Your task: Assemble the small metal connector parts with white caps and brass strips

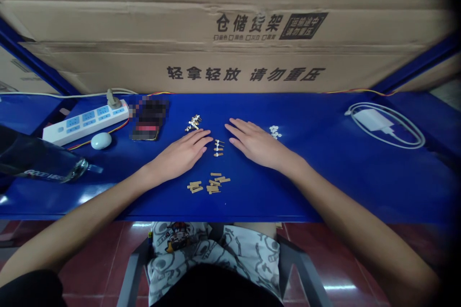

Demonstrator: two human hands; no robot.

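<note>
My left hand [180,156] lies flat on the blue table with its fingers stretched out, holding nothing. On the other side, my right hand [254,144] also rests open, fingertips pointing inward. Between them is a short column of small tan strips with white bits attached [218,148]. Just beyond my left fingers sits a cluster of similar white-and-tan pieces [193,122]. Loose tan strips [215,183] are scattered nearer the table's front edge. A little heap of small white pieces [274,131] lies beside my right hand, partly behind it.
At the left are a white power strip [88,122], a white oval object [101,140], a blurred-out phone [148,120] and a dark bottle [39,156]. A white charger with coiled cable [374,122] lies right. A cardboard wall [201,53] closes the back.
</note>
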